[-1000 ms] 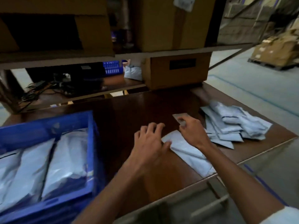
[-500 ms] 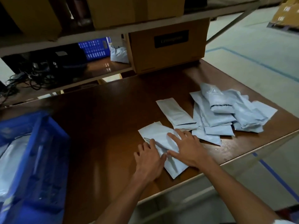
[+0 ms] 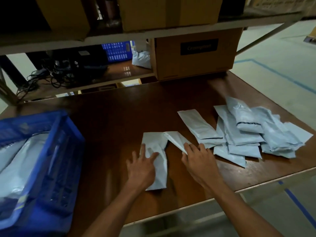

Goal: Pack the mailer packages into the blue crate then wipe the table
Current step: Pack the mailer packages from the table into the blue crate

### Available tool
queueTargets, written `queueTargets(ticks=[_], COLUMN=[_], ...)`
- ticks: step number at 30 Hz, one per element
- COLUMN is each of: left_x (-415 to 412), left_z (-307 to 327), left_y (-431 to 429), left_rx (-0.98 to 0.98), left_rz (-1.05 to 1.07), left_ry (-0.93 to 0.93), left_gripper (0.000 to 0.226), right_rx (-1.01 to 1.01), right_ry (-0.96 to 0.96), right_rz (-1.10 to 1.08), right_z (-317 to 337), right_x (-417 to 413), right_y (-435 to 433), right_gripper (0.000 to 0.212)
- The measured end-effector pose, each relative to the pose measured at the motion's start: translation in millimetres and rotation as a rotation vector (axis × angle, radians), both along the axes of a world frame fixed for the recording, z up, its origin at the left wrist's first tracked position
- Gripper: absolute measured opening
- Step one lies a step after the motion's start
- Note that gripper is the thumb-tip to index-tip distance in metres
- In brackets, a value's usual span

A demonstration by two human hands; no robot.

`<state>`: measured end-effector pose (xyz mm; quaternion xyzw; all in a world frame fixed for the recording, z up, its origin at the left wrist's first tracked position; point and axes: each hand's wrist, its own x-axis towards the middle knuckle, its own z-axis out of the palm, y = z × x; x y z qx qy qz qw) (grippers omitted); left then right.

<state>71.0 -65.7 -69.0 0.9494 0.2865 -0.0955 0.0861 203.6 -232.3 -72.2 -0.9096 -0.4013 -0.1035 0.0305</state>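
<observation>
Two pale grey mailers lie at the front middle of the brown table (image 3: 111, 134). My left hand (image 3: 142, 166) rests flat, fingers spread, on the left mailer (image 3: 159, 171). My right hand (image 3: 198, 159) pinches the near end of the right mailer (image 3: 176, 139), which tilts up off the table. Another single mailer (image 3: 198, 127) lies just beyond. A loose pile of several mailers (image 3: 253, 132) sits at the right. The blue crate (image 3: 56, 168) stands at the left with mailers (image 3: 18, 165) inside.
A cardboard box (image 3: 195, 53) stands at the table's back right under a shelf (image 3: 153, 33) that carries more boxes. Tangled cables (image 3: 51, 77) and dark gear lie on a lower shelf behind. The table's front edge runs close to my arms.
The two mailers under my hands have been drawn apart. My left hand slid left onto one, my right hand lifted the other by its end. The view swung left, showing more of the crate.
</observation>
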Motion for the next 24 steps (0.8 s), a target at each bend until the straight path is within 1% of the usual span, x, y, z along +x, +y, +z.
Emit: queueTargets(ticks=[3, 5, 6, 9, 11, 12, 15, 16, 22, 24], left_x=[-34, -50, -55, -59, -55, -53, -50, -52, -61, -64], left_z=[-4, -8, -7, -9, -12, -12, -13, -13, -16, -10], left_y=[29, 41, 43, 36, 29, 26, 25, 25, 19, 23], left_rx=[0.035, 0.011, -0.007, -0.047, -0.029, -0.023, -0.031, -0.038, -0.108, -0.097], left_rz=[0.079, 0.157, 0.202, 0.335, 0.36, 0.35, 0.24, 0.209, 0.113, 0.125], left_ry=[-0.009, -0.065, -0.087, -0.079, -0.044, -0.024, 0.006, 0.012, -0.023, -0.046], left_gripper=[0.058, 0.05, 0.055, 0.086, 0.093, 0.089, 0.07, 0.067, 0.074, 0.072], right_rx=[-0.039, -0.066, -0.081, -0.108, -0.116, -0.129, -0.192, -0.207, -0.206, -0.14], right_ry=[0.009, 0.082, 0.144, 0.293, 0.323, 0.333, 0.331, 0.33, 0.372, 0.43], right_rz=[0.038, 0.059, 0.054, 0.046, 0.05, 0.048, 0.03, 0.025, 0.016, -0.002], right_z=[2, -2, -4, -11, -18, -22, -26, -25, -9, -4], right_x=[-22, -37, -41, -40, -35, -34, -34, -36, -41, -40], right_y=[23, 36, 42, 51, 53, 54, 58, 60, 66, 66], right_gripper=[0.05, 0.054, 0.059, 0.07, 0.071, 0.072, 0.069, 0.069, 0.07, 0.069])
